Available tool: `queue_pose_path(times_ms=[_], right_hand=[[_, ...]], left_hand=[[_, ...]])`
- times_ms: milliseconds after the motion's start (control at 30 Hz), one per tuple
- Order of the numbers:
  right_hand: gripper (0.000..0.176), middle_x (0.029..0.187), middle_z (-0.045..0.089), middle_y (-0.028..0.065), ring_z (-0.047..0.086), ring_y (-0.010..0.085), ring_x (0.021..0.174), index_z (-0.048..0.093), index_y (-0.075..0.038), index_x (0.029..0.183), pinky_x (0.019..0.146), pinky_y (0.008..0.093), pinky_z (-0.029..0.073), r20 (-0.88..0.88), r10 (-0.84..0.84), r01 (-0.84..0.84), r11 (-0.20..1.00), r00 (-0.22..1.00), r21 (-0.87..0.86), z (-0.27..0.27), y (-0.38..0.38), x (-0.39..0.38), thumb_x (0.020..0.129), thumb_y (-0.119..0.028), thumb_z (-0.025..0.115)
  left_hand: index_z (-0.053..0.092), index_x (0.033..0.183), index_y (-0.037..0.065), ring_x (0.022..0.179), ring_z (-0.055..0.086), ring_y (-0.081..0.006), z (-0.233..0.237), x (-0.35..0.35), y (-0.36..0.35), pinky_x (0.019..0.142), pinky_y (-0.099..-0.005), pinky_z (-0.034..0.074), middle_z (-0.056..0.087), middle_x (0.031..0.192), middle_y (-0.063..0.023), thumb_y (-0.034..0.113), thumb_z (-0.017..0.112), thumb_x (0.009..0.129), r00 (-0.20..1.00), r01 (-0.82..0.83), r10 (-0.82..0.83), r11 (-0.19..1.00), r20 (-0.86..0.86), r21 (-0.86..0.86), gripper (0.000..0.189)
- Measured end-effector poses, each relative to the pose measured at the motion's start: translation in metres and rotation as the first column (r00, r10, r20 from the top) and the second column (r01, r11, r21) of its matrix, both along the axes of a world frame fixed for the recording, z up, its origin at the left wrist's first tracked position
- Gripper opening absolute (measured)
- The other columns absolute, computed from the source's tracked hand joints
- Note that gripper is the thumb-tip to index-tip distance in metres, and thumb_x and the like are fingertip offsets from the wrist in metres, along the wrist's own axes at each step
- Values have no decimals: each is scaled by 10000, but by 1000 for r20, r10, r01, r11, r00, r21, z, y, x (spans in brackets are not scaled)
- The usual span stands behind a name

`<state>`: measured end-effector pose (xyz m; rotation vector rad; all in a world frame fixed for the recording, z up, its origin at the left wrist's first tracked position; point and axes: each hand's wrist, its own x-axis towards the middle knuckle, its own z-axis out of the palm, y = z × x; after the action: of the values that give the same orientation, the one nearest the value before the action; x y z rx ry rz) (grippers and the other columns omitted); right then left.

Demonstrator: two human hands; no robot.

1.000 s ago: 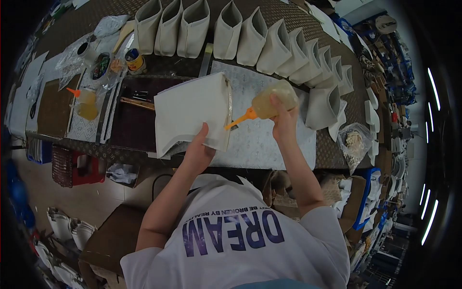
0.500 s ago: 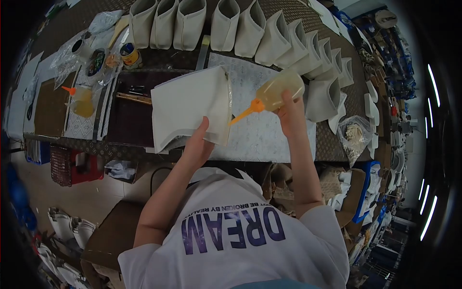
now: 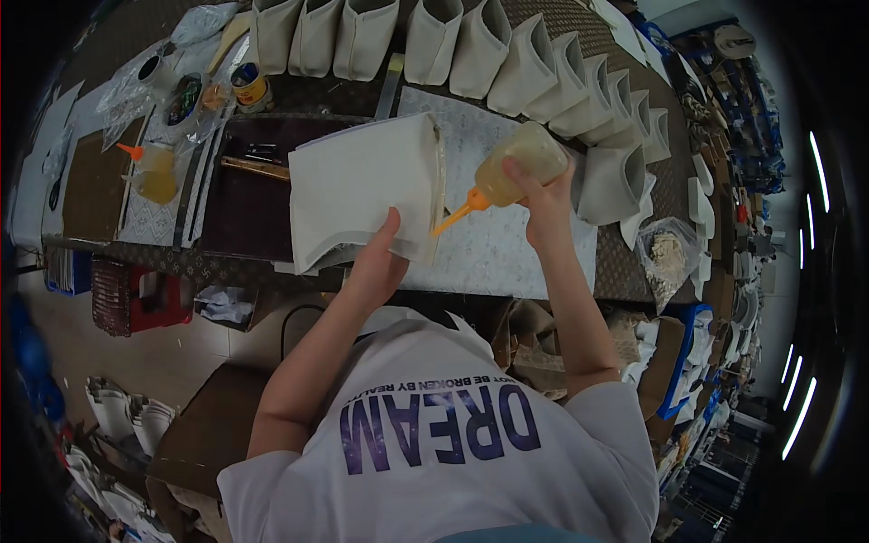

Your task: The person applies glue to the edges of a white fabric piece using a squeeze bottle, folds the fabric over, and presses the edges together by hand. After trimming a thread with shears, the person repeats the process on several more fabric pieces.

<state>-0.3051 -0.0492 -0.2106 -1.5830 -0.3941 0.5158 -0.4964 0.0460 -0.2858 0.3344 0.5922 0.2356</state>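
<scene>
My left hand (image 3: 377, 267) grips the lower right corner of a cream-white panel piece (image 3: 362, 181), thumb on top and fingers hidden underneath. The piece is held up over the table, with a curved cut along its lower edge. In my right hand (image 3: 545, 195) is a squeeze bottle (image 3: 525, 163) of yellowish liquid, tilted down to the left. Its orange nozzle (image 3: 457, 215) ends right at the panel's right edge, near the lower corner. A pale marbled sheet (image 3: 516, 244) lies on the table beneath both.
Cream pouch-like shells (image 3: 432, 45) stand in a curved row along the back and right. A second orange-tipped bottle (image 3: 156, 176), a tin (image 3: 250, 88) and a dark board (image 3: 240, 217) are on the left. A plastic bag of small pieces (image 3: 668, 253) lies at the right edge.
The bottle has tipped more steeply and shifted slightly left, its nozzle staying by the panel's edge. The panel has moved a little right and up, still in my left hand.
</scene>
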Motion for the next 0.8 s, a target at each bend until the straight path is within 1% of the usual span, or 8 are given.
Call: queue_pose_path(times_ms=[133, 233, 333, 433, 533, 633, 733, 800], right_hand=[[835, 1171, 469, 120, 534, 217, 1051, 249, -56, 1297, 726, 339, 538, -89, 29, -33, 998, 996, -49, -7, -10, -21, 689, -214, 800], [827, 1171, 469, 121, 537, 222, 1053, 244, -54, 1304, 745, 359, 542, -138, 75, -92, 989, 988, -117, -10, -20, -35, 704, -212, 789], [807, 1184, 455, 123, 545, 227, 1049, 231, -52, 1312, 746, 376, 551, -339, 143, -156, 988, 930, -13, -5, -27, -23, 730, -206, 769], [681, 1133, 502, 112, 584, 216, 988, 327, -39, 1268, 721, 385, 564, -171, 36, -29, 999, 985, 45, -15, -28, -21, 758, -207, 745], [540, 1045, 554, 97, 614, 200, 912, 432, -24, 1183, 679, 378, 570, -123, 22, -23, 1000, 992, -5, -25, -23, -18, 773, -206, 733], [471, 977, 578, 88, 625, 195, 872, 481, -15, 1123, 671, 380, 569, -197, 54, -35, 995, 979, 98, -11, -15, -4, 772, -197, 736], [481, 975, 573, 89, 624, 194, 870, 476, -13, 1131, 668, 376, 568, -175, 3, 26, 986, 985, 167, -5, -7, 4, 765, -179, 741], [538, 1022, 557, 95, 614, 200, 909, 442, -20, 1172, 680, 374, 567, -119, 18, -6, 994, 993, 105, -6, -6, 2, 761, -188, 746]], left_hand=[[375, 1343, 61, 1240, 415, -153, 2, 0, -1, 1050, -308, 303, 465, 1314, -15, 407, 464, 957, 1000, 3, -3, 1000, -14, 13, 525], [383, 1337, 61, 1232, 424, -155, -9, 0, 0, 1049, -313, 307, 463, 1317, -15, 413, 455, 959, 999, 4, -4, 1000, 53, -2, 522], [395, 1327, 60, 1223, 435, -157, -7, -2, 1, 1041, -315, 320, 472, 1306, -15, 403, 466, 957, 998, -5, 5, 1000, 58, 3, 510], [411, 1314, 69, 1210, 446, -153, 2, -2, 1, 1028, -312, 337, 486, 1288, -7, 390, 490, 950, 999, -43, 43, 999, 16, -21, 492], [428, 1300, 86, 1192, 462, -153, 0, -4, 1, 1011, -313, 360, 502, 1265, -5, 384, 516, 939, 998, -57, 58, 998, 16, -29, 476], [441, 1289, 102, 1174, 478, -153, -1, -8, 3, 997, -319, 376, 511, 1252, -2, 386, 525, 933, 998, -69, 67, 994, -18, -84, 463], [445, 1285, 104, 1166, 486, -158, 2, -11, 4, 988, -322, 386, 517, 1244, -5, 381, 527, 933, 996, -88, 85, 993, -40, -83, 455], [437, 1293, 102, 1173, 482, -161, 2, -12, 5, 995, -324, 379, 512, 1252, -8, 382, 520, 937, 997, -77, 74, 993, -38, -84, 460]])
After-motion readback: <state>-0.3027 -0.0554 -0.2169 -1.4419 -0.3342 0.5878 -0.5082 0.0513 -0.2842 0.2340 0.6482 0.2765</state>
